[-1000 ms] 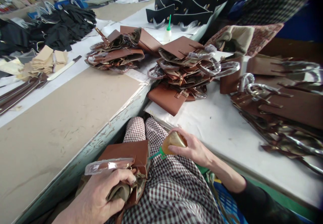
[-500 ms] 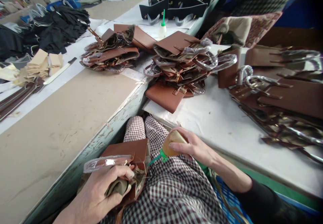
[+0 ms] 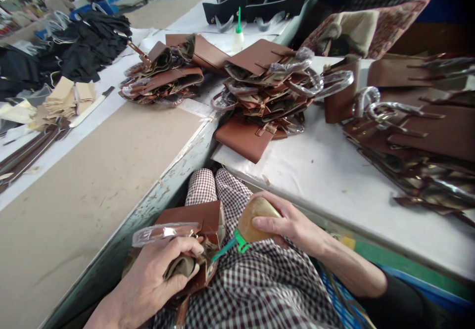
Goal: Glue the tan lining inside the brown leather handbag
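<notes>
On my lap lies a brown handbag [image 3: 193,218] with a plastic-wrapped handle [image 3: 163,233] and an olive lining folded out at its opening. My left hand [image 3: 156,274] is closed on the bag, thumb and fingers pinching the lining. In my right hand [image 3: 278,220] is a squeeze glue bottle [image 3: 254,219], yellowish, with a green cap and long green nozzle. The bottle is tilted down to the left. Its nozzle tip is at the open side edge of the bag; whether it touches I cannot tell.
Stacked brown handbags [image 3: 267,86] lie ahead, with another pile [image 3: 159,79] to their left and more bags [image 3: 419,121] at right. A second glue bottle [image 3: 238,39] stands behind them. Black bag pieces [image 3: 256,7] are at the back. Beige pieces [image 3: 63,99] lie on the left table [image 3: 92,161].
The nozzle tip has shifted down and slightly left along the bag's side edge. My left hand keeps its hold on the bag, and the view has moved slightly.
</notes>
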{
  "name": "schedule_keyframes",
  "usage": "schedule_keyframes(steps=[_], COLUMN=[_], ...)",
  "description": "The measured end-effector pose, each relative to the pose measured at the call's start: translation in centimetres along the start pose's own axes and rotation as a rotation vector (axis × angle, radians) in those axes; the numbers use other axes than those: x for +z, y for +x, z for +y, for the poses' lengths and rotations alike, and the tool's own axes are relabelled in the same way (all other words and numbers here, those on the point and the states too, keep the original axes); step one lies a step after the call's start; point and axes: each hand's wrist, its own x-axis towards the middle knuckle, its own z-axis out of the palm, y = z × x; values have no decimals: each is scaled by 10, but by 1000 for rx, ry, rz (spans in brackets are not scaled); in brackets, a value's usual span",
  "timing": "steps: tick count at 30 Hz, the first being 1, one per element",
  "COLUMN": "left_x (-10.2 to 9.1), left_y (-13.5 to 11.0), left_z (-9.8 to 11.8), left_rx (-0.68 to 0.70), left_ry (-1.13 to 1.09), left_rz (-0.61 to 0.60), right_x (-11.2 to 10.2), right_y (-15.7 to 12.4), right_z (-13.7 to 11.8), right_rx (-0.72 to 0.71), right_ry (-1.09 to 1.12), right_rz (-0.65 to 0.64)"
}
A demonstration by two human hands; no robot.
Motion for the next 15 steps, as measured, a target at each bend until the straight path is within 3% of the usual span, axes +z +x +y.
schedule_keyframes(steps=[8, 15], left_x=[-2, -2], left_y=[5, 4], left_z=[7, 5], left_rx=[32, 56], left_ry=[25, 35], left_rz=[-8, 1], right_x=[10, 0], right_y=[-5, -1], right_z=[2, -3], right_rx=[16, 26], right_ry=[151, 12], right_rz=[-76, 10])
